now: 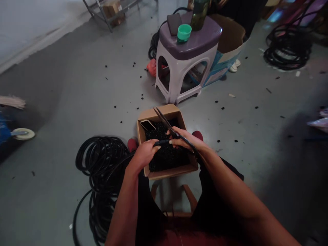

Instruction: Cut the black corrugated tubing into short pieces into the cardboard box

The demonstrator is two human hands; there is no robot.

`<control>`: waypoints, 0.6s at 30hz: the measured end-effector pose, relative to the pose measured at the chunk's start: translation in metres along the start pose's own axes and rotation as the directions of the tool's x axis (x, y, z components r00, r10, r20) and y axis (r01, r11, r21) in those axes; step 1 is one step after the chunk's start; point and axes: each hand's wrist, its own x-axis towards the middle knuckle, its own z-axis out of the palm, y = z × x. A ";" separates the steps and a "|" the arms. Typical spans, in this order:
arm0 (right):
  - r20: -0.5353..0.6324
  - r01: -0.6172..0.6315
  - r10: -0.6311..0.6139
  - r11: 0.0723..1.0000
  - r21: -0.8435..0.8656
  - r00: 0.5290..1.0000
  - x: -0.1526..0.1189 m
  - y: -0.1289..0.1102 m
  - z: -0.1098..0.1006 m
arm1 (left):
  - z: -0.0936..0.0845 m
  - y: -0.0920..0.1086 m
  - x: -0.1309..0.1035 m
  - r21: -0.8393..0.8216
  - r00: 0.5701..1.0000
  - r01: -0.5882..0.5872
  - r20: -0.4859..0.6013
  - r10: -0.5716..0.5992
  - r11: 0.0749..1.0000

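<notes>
My left hand is closed around a length of black hose, which looks ribbed between my two hands. My right hand grips a pair of scissors, their slim blades pointing up and to the left with the tips slightly apart. The right fingers also touch the hose's right end. Below both hands, an open cardboard box holds a heap of small black pieces. Inside its far left corner lies a flat dark rectangle with a pale edge.
Coiled black hose lies on the floor at left. Ahead stands a plastic stool bearing a green cap, a dark bottle and a phone-like slab. Another coil sits far right. Black scraps dot the floor.
</notes>
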 end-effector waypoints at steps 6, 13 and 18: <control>-0.255 -0.060 0.071 0.997 0.052 0.964 0.007 0.008 -0.010 | 0.010 0.009 0.040 -0.111 0.982 -0.181 -0.067 0.174 0.977; -0.053 -0.099 0.096 0.993 -0.059 0.994 0.011 0.013 -0.009 | 0.022 0.012 0.039 -0.106 0.970 -0.245 -0.037 0.242 0.964; -0.173 -0.116 0.097 0.987 -0.108 0.980 0.016 0.018 -0.007 | 0.024 0.009 0.035 -0.084 0.984 -0.166 -0.078 0.160 0.983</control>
